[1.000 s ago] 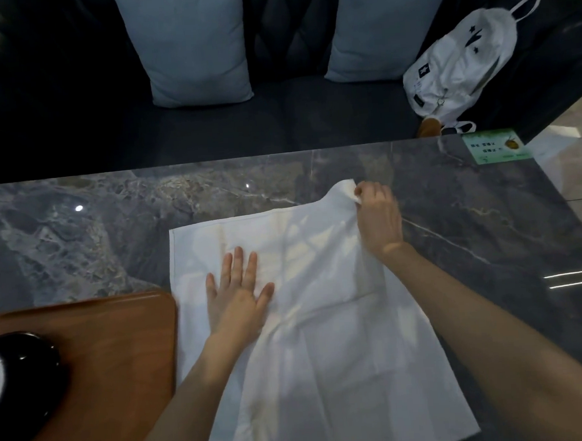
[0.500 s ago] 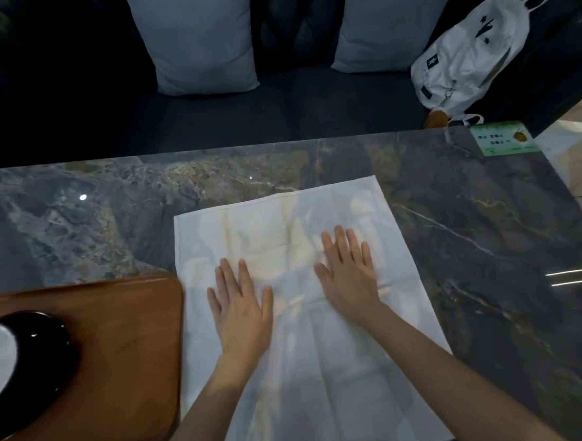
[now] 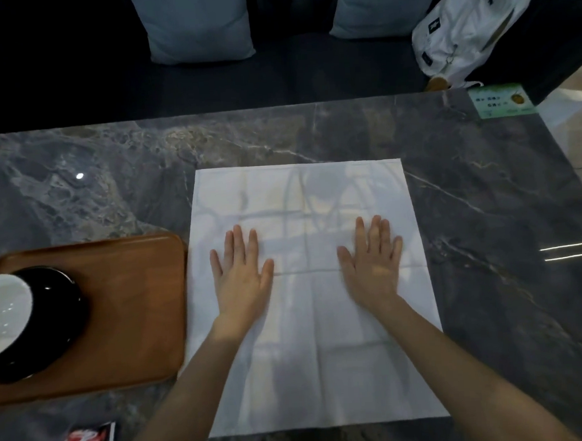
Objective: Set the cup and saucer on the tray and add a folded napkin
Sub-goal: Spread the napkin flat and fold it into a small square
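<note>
the scene is rather dim, with soft light. the top of the picture is nearly black, and the sofa [image 3: 274,78] there shows almost no detail. the brightest area is at the right edge, where daylight falls on the floor [image 3: 577,134]. the marble table [image 3: 487,225] is glossy: it shows small white spots of glare at the left and right, and two thin bright streaks near the right edge. the white napkin [image 3: 312,372] carries faint grey shadows and looks a little washed out. the wide lens bends the table edges and stretches the forearms at the bottom. the picture is slightly soft, most at the corners.
</note>
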Motion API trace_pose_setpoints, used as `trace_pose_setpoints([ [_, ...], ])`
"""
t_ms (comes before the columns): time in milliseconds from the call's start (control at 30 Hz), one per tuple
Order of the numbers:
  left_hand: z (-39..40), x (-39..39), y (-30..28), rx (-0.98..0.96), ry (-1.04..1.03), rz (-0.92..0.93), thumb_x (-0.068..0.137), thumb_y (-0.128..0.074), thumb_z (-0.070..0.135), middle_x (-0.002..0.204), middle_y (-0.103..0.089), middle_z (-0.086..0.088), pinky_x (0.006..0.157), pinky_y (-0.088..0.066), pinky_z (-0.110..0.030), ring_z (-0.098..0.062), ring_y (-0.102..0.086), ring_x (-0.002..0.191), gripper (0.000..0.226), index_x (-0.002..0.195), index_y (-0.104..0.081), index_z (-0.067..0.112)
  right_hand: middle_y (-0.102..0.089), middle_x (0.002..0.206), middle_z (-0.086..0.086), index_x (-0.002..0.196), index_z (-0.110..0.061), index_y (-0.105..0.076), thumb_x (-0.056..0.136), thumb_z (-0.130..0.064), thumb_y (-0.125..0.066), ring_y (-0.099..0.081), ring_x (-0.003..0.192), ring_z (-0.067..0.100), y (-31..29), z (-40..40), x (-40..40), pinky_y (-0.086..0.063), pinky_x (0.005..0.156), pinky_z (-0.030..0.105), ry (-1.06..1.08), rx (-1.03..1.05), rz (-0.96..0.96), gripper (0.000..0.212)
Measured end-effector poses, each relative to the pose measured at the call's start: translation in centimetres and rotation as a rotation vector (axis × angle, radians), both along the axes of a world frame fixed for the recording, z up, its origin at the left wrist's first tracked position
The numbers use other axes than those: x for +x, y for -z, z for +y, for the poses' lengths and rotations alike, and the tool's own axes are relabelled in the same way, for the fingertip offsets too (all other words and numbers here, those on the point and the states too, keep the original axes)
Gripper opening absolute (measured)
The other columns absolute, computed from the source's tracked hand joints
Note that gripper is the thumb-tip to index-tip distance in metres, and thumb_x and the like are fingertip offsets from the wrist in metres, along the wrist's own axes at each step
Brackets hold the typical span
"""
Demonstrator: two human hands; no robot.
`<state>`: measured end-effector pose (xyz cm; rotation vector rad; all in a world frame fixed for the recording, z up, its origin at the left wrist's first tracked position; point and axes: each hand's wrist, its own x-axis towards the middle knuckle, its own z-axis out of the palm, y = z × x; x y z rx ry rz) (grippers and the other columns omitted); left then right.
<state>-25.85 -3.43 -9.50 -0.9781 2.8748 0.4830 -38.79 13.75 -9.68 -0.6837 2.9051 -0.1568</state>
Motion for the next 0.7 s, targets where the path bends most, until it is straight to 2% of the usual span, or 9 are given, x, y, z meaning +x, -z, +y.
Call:
trace_pose_setpoints([
  [67, 1.5, 1.3, 0.0, -0.024, 0.021, 0.041, 0.086, -0.012, 0.047, 0.157, -0.008, -0.007, 0.114, 0.005, -0.043, -0.019, 0.001, 0.144, 0.066, 0.145, -0.013, 0.02, -0.03, 0.151, 0.016, 0.144, -0.01, -0.024, 0.094, -0.05, 0.0, -0.02, 0.142, 0.027, -0.7, 0.7, 1.1, -0.004, 0.115, 0.044, -0.122, -0.076, 0.035, 0.068],
  [167, 4.3, 4.2, 0.2, -0.06, 0.147, 0.052, 0.091, -0.019, 0.047, 0.154, -0.011, -0.004, 0.109, 0.003, -0.041, -0.015, -0.001, 0.139, 0.06, 0.144, -0.018, 0.018, -0.033, 0.15, 0.011, 0.143, -0.012, -0.027, 0.095, -0.048, -0.006, -0.015, 0.139, 0.02, -0.9, 1.9, 4.5, 0.005, 0.114, 0.036, -0.337, -0.101, 0.029, 0.064],
  [367, 6.3, 7.5, 0.9, -0.05, 0.167, -0.034, 0.092, -0.004, 0.052, 0.151, -0.029, -0.006, 0.109, -0.004, -0.041, -0.017, -0.009, 0.138, 0.06, 0.143, -0.021, 0.024, -0.026, 0.153, 0.007, 0.146, -0.016, -0.017, 0.093, -0.052, -0.005, -0.009, 0.14, 0.019, 0.1, 3.9, 7.6, 0.009, 0.112, 0.036, -0.32, 0.023, -0.045, 0.065],
  [567, 7.2, 7.7, 0.7, -0.015, 0.14, -0.018, 0.092, -0.004, 0.053, 0.153, -0.022, -0.005, 0.109, 0.0, -0.042, -0.016, -0.004, 0.139, 0.061, 0.144, -0.016, 0.024, -0.02, 0.156, 0.005, 0.147, -0.019, -0.014, 0.092, -0.055, -0.005, -0.004, 0.141, 0.016, -0.1, 4.5, 7.4, 0.012, 0.112, 0.036, -0.338, 0.046, -0.039, 0.066],
  [700, 8.4, 8.0, 0.5, 0.0, 0.142, 0.01, 0.093, -0.006, 0.052, 0.152, -0.008, -0.001, 0.11, 0.004, -0.042, -0.015, 0.001, 0.14, 0.059, 0.145, -0.011, 0.024, -0.025, 0.155, 0.005, 0.146, -0.021, -0.016, 0.092, -0.054, -0.012, -0.008, 0.14, 0.02, -0.1, 5.3, 7.2, -0.001, 0.111, 0.049, -0.332, 0.066, -0.011, 0.063],
])
